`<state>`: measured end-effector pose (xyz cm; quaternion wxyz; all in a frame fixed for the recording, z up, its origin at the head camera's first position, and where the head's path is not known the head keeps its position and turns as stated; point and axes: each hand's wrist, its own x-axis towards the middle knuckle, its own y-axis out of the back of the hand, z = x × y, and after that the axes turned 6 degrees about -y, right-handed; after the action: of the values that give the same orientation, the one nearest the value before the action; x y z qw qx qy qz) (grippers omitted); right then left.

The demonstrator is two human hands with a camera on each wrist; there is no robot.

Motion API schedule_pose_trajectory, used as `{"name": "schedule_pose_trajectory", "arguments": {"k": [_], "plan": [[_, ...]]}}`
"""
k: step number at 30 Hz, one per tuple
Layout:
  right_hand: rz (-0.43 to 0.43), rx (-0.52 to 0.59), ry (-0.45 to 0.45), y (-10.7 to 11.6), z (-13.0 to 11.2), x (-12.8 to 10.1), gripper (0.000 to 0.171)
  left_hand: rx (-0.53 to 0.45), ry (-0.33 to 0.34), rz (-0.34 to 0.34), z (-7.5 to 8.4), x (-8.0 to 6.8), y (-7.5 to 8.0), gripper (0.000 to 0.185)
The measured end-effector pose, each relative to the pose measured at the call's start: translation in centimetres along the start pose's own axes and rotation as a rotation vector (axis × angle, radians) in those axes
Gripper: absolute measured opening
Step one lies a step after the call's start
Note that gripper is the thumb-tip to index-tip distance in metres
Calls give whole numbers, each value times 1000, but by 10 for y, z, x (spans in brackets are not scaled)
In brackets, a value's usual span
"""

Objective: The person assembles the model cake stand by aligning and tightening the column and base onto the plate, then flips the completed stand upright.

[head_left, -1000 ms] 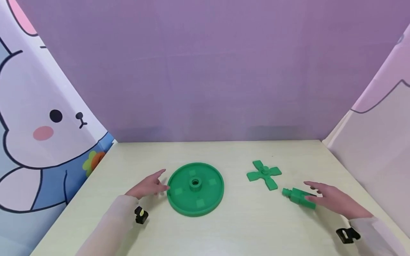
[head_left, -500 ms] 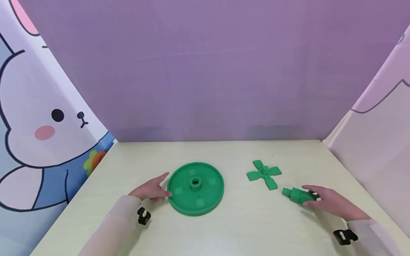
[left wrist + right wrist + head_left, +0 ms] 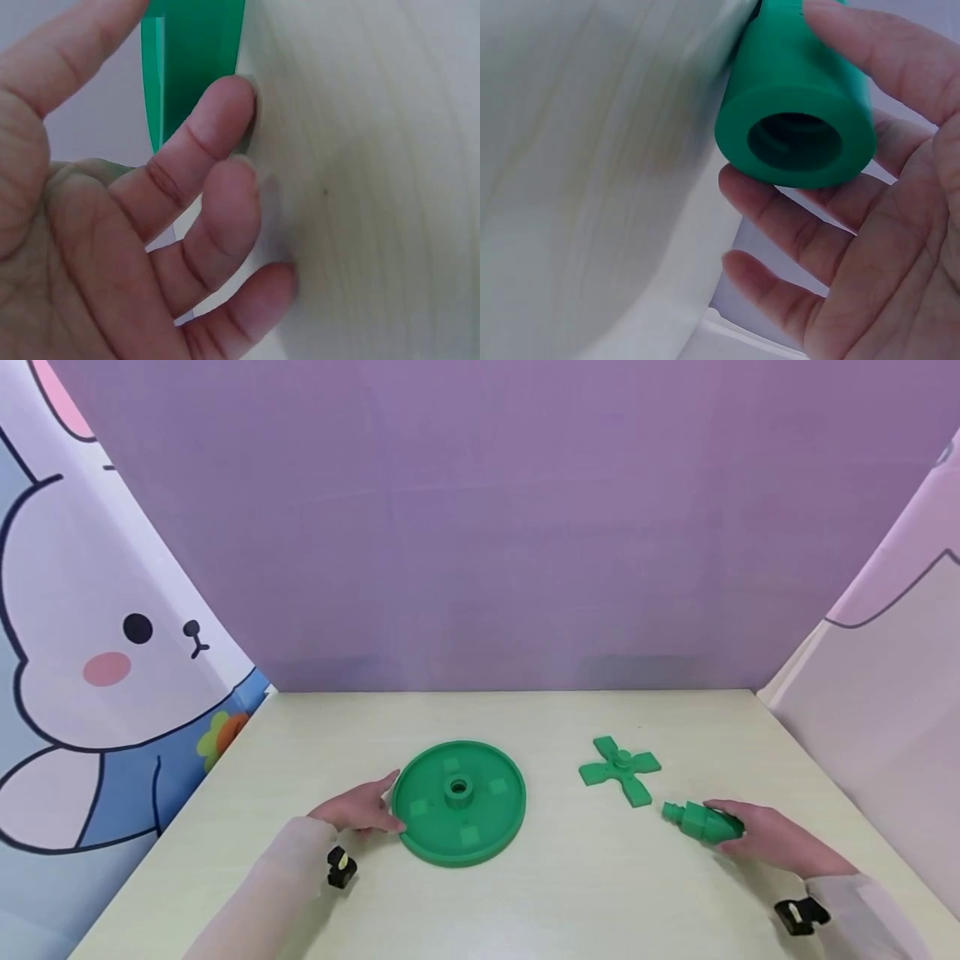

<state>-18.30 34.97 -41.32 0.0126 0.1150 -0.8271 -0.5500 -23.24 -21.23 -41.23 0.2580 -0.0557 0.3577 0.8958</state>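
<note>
At the left, my left hand [image 3: 360, 807] holds the near-left rim of a round green base [image 3: 491, 839], thumb and index finger set apart along the edge. Its other fingers [image 3: 225, 225] are bent, tips down by the tabletop. My right hand [image 3: 776, 839] grips a green peg piece [image 3: 701, 821] low over the table. That piece has a narrow ridged tip pointing left and a hollow round end [image 3: 795, 176] facing the wrist; the thumb lies on one side, fingers on the other. Between the hands, a flat green four-armed cross [image 3: 621, 764] lies on the table.
The pale wooden table [image 3: 570, 893] runs back to a purple panel [image 3: 480, 527]. A side panel with a cartoon rabbit [image 3: 90, 610] stands left, and a pale pink panel [image 3: 885, 710] stands right. Black straps [image 3: 801, 916] hang at the wrists.
My left hand has moved slightly right and nearer, its thumb and index finger coming onto the base's rim. The right hand has closed around the peg piece. The cross has stayed put.
</note>
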Motion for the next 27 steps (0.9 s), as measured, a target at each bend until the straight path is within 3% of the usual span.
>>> {"name": "schedule_pose_trajectory", "arguments": {"k": [8,19,27], "plan": [[-4,-5,-15,-1,1,3,60,-6,-31,-15,7,-2,-2,99],[-32,34,-31,-4,2,4,62,23,-50,-23,3,2,-1,100],[39,36,-7,-5,-4,3,60,-24,-74,-36,3,2,-2,103]]}}
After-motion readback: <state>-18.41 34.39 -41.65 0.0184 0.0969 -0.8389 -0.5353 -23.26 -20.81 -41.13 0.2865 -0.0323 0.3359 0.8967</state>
